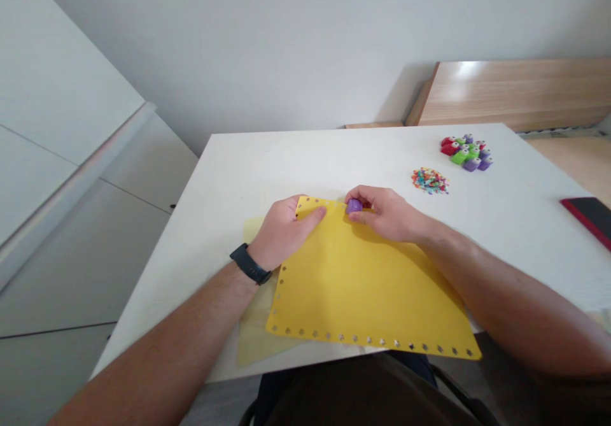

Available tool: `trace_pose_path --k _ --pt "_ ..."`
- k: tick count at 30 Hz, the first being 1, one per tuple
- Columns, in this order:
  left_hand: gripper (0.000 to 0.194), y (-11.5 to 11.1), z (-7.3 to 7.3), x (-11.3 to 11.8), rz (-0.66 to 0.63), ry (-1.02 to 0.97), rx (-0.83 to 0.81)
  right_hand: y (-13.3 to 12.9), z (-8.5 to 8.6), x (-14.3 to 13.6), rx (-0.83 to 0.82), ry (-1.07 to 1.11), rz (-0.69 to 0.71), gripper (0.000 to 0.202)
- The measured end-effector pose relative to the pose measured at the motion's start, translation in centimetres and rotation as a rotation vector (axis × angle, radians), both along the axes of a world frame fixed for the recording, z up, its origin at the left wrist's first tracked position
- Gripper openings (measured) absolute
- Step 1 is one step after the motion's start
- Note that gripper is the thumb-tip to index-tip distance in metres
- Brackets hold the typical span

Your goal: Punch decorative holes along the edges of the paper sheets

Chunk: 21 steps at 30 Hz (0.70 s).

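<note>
A yellow sheet (367,286) with small shaped holes along its near, left and far edges is held over the table, its near edge past the table's front. My left hand (287,232) grips its far left corner, thumb on top. At the far edge, my right hand (382,213) is closed on a small purple punch (354,206), which sits against the sheet. Beneath lies a paler yellow sheet (258,330), showing at the left.
On the white table (267,165), a pile of colourful paper bits (430,181) lies right of centre. Several red, green and purple punches (466,152) stand behind it. A black and red object (589,217) is at the right edge.
</note>
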State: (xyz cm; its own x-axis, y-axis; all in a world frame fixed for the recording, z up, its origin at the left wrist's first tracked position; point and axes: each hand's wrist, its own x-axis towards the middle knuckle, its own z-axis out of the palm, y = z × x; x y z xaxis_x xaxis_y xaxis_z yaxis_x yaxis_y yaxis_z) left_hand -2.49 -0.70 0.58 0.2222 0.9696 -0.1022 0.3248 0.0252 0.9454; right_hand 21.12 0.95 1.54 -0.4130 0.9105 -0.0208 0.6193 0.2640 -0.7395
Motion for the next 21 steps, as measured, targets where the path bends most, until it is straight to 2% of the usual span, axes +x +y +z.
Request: trace_pose_path --k 11,21 --pt "0.036 0.0 -0.04 -0.13 -0.003 0.027 0.006 0.03 -0.36 -0.11 0.023 -0.005 -0.009 0.016" --pt "0.038 -0.04 -0.09 -0.17 -0.004 -0.03 -0.005 -0.1 0.33 -0.04 0.027 0.032 0.009 0.02"
